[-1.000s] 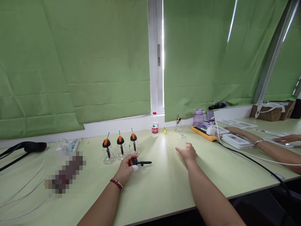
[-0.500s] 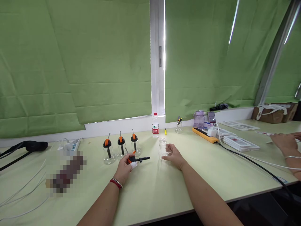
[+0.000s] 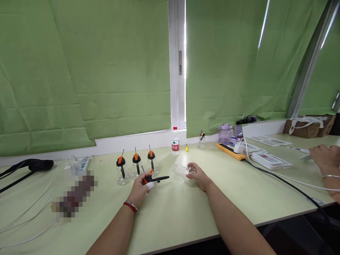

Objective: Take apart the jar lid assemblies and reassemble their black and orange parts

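My left hand point(image 3: 140, 189) is closed round a black-and-orange jar lid point(image 3: 149, 178), whose black stem point(image 3: 162, 178) sticks out to the right. In my right hand point(image 3: 198, 177) is a clear glass jar point(image 3: 183, 172), tilted so that its mouth faces left toward the stem. A gap separates the mouth from the stem's tip. Behind my left hand stand three glass jars with black-and-orange lids: a left one point(image 3: 123, 173), a middle one point(image 3: 136, 165) and a right one point(image 3: 152, 163). Dark stems hang inside them.
At the back stand a water bottle point(image 3: 175, 141), a small yellow tool point(image 3: 186, 148) and a glass jar holding tools point(image 3: 202, 141). To the right are a purple bottle point(image 3: 224, 134), an orange power strip point(image 3: 231, 151), stacked white panels point(image 3: 269, 160) and a co-worker's hand point(image 3: 325, 159).
My right hand has taken hold of the glass jar, brought it left and nearer, then tipped its mouth leftward. My left hand stays nearly in place with the lid.
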`<state>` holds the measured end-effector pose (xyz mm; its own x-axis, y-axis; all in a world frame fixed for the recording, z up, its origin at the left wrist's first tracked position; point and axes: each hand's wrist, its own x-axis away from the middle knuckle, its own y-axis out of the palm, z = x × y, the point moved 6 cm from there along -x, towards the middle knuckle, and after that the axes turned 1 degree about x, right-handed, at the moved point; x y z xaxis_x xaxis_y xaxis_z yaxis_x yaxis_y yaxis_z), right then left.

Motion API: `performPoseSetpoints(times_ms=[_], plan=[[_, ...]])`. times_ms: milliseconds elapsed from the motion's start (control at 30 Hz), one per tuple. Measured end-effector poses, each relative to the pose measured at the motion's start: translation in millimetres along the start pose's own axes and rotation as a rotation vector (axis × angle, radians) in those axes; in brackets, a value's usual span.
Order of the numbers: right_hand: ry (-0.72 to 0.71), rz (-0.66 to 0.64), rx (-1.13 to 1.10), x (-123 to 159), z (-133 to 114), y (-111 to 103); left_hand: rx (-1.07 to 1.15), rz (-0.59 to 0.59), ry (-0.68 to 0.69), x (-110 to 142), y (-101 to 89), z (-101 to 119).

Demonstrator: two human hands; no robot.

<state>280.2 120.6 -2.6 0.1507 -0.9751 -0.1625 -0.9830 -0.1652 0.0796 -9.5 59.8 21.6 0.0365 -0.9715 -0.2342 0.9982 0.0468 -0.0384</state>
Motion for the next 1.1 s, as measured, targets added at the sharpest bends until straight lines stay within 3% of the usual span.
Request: performPoseSetpoints(times_ms=[200, 533, 833, 1100], plan=[[-0.017, -0.076, -0.018, 2.3, -4.8, 10.0, 0.019, 0.0, 0.014, 1.1, 0.5, 1.5], [0.016, -0.275, -0.031, 13.3, -6.9, 56.2, 0.043, -0.104, -0.036, 8.5, 16.9, 6.7], [0.011, -0.307, -0.055, 14.2, -5.7, 61.5, 0.015, -0.094, -0.04, 5.7, 13.2, 6.0], [0.022, -0.337, -0.044, 18.7, -9.1, 77.9, -0.006, -0.222, -0.095, 11.1, 29.8, 1.1]])
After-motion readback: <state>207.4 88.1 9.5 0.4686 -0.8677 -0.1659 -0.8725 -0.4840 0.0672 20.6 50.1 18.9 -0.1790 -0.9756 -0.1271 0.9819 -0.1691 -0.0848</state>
